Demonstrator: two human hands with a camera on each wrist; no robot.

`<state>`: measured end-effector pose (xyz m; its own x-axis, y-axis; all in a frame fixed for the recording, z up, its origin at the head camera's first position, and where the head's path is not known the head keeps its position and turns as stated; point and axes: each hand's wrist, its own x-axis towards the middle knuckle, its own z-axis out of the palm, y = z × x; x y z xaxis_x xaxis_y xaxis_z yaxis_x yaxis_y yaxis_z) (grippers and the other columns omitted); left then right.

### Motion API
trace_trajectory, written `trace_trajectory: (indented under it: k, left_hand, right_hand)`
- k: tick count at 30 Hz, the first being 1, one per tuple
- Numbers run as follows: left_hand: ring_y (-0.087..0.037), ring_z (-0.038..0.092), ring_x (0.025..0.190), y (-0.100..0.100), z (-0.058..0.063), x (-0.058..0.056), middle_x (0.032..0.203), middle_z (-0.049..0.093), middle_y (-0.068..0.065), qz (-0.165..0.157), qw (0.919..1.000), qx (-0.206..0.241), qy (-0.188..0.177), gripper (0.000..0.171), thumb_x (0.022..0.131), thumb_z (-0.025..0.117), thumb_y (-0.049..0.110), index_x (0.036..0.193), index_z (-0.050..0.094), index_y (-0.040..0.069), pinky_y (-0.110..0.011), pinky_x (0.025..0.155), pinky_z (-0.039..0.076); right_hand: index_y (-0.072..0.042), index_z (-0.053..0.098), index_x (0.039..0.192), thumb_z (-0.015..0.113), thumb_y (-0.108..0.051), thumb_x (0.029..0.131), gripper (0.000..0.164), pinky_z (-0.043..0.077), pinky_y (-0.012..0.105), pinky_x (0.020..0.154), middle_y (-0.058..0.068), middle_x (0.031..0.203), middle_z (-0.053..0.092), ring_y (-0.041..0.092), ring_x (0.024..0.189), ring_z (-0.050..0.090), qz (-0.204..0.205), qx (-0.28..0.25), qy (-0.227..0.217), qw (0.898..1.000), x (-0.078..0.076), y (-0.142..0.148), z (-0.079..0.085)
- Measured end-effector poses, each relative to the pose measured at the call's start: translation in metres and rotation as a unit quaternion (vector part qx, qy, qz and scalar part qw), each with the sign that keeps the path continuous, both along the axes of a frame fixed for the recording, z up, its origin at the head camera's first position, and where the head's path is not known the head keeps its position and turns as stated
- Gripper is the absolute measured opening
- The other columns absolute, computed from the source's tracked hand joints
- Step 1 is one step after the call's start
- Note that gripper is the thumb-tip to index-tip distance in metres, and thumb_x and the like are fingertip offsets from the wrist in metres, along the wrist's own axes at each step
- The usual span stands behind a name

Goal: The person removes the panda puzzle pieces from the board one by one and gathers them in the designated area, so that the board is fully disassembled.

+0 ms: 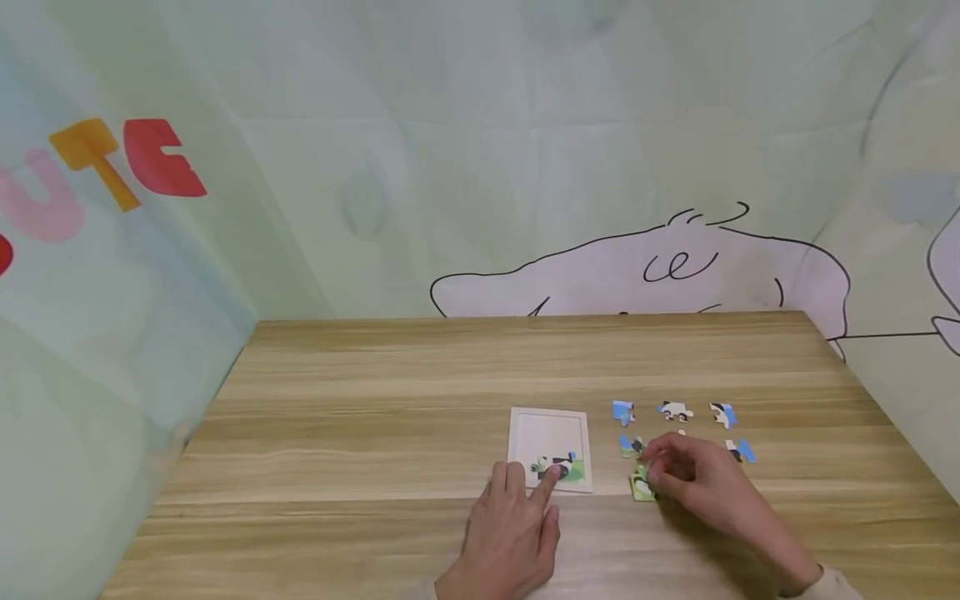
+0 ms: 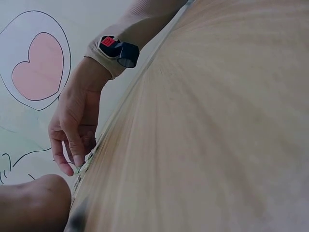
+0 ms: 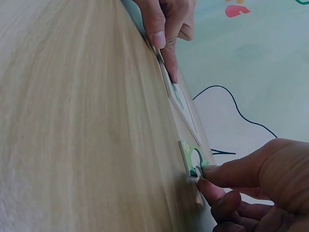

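Observation:
A white puzzle frame (image 1: 551,411) lies on the table, with joined panda pieces (image 1: 576,469) along its lower edge. My left hand (image 1: 510,533) presses its index fingertip onto those pieces, its other fingers lying by the frame's lower left corner. To the right of the frame, my right hand (image 1: 708,487) pinches a green corner puzzle piece (image 3: 189,151) between thumb and finger at its right edge. In the right wrist view that piece stands slightly tilted, close over the wood. Just behind it in the head view is a blue and green piece (image 1: 626,447), partly overlapped by the right fingers.
Loose puzzle pieces lie beyond the right hand: a blue one (image 1: 622,412), a panda-face one (image 1: 675,410), a white and black one (image 1: 723,414) and a blue one (image 1: 742,451). The wooden table (image 1: 360,400) meets a printed cloth backdrop (image 1: 375,167) behind and at the left.

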<state>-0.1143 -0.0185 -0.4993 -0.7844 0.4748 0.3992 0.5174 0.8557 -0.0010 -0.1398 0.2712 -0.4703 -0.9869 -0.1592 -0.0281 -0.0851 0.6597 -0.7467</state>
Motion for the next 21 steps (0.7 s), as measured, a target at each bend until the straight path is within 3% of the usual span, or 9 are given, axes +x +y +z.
trace_trajectory:
  k: [6,12,19,21]
  left_hand:
    - [-0.016,0.039,0.085,0.0,0.001,0.0,0.086,0.046,-0.004,0.0,1.0,-0.005,0.003,0.048,0.096,0.067,0.034,0.143,0.072,0.024,-0.018,0.06,0.029]
    - [-0.017,0.04,0.085,0.0,0.0,-0.001,0.086,0.047,-0.005,0.0,0.9998,-0.006,0.02,0.049,0.094,0.068,0.034,0.142,0.072,0.024,-0.018,0.059,0.031]
    - [-0.017,0.04,0.085,0.0,0.0,-0.001,0.086,0.047,-0.005,0.0,0.9999,-0.003,0.015,0.049,0.094,0.069,0.034,0.142,0.072,0.024,-0.018,0.059,0.032]
    - [-0.016,0.04,0.085,0.0,0.001,0.0,0.086,0.046,-0.004,0.001,1.0,-0.003,0.007,0.049,0.095,0.069,0.034,0.142,0.072,0.024,-0.018,0.059,0.031]
  right_hand:
    - [-0.019,0.074,0.105,0.085,-0.007,0.088,0.023,0.045,0.021,0.063,-0.011,0.084,0.068,-0.003,0.069,0.054,0.003,0.036,0.047,0.998,0.001,-0.002,-0.002]
    - [-0.02,0.072,0.102,0.091,-0.007,0.081,0.032,0.043,0.022,0.061,-0.008,0.089,0.065,-0.002,0.066,0.049,-0.01,0.068,0.075,0.995,0.003,-0.005,-0.001]
    - [-0.019,0.073,0.104,0.079,-0.007,0.093,0.018,0.045,0.023,0.058,-0.008,0.081,0.067,-0.002,0.061,0.054,0.0,0.022,0.062,0.998,0.001,-0.016,0.007]
    - [-0.018,0.075,0.107,0.075,-0.007,0.097,0.014,0.046,0.023,0.06,-0.006,0.087,0.071,-0.002,0.064,0.055,0.011,0.005,0.057,0.998,-0.003,-0.022,0.01]
